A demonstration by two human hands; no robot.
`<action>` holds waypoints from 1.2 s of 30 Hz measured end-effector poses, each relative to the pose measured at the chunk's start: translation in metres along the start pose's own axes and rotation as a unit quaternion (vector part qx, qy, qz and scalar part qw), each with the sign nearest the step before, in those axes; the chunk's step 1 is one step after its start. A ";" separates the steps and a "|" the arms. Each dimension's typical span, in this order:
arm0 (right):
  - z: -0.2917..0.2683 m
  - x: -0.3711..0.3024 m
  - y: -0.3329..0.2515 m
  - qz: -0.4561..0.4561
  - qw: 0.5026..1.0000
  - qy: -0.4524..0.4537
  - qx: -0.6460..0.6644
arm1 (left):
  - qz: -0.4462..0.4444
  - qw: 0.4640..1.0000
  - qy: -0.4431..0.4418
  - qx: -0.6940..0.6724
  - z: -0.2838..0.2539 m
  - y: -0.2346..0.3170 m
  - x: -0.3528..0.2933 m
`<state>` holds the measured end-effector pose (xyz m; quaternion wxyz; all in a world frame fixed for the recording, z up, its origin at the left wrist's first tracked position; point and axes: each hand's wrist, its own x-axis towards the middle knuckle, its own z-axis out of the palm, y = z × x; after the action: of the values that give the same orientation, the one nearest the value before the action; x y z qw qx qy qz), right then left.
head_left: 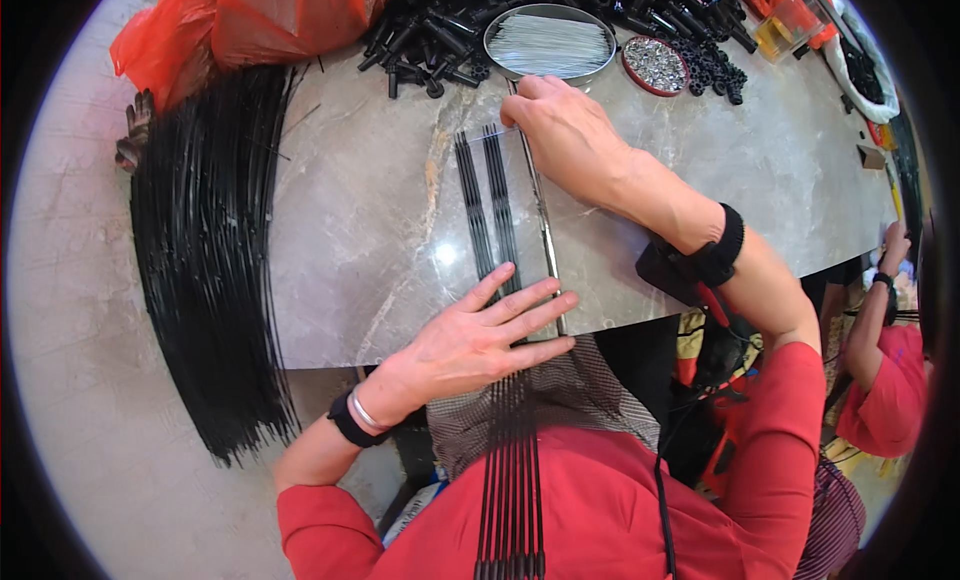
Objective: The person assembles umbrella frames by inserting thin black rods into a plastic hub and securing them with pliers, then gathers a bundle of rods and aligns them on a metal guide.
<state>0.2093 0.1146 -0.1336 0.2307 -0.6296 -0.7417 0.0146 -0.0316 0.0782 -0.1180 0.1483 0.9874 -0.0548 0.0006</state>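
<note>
Several thin black rods (488, 202) lie side by side on the grey marble table (370, 230), running from the middle of the table over its near edge onto my lap. My left hand (478, 338) lies flat with fingers spread, pressing the rods down at the table's near edge. My right hand (566, 132) rests on the table at the rods' far ends, fingers curled against a long metal strip (545, 230) that lies along the right side of the rods.
A big bundle of long black rods (210, 250) hangs over the table's left side. At the back are an orange plastic bag (240, 25), a pile of black tube pieces (430, 30), a round dish of thin metal pins (550, 42) and a small dish of silver bits (655, 65). Another person in red (885, 380) sits at the right.
</note>
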 end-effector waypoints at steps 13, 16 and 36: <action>-0.009 -0.004 -0.014 -0.001 0.997 -0.052 -0.056 | -0.011 0.999 -0.035 -0.019 -0.005 0.000 0.004; -0.007 -0.002 -0.011 -0.019 0.997 -0.022 -0.078 | -0.014 0.999 -0.038 -0.023 -0.004 0.000 0.003; -0.009 -0.004 -0.011 -0.001 0.998 -0.035 -0.058 | 0.000 1.000 0.019 -0.009 0.002 -0.002 -0.002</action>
<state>0.2031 0.1065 -0.1235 0.1676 -0.6404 -0.7495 -0.0060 -0.0338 0.0795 -0.1205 0.1587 0.9858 -0.0515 0.0193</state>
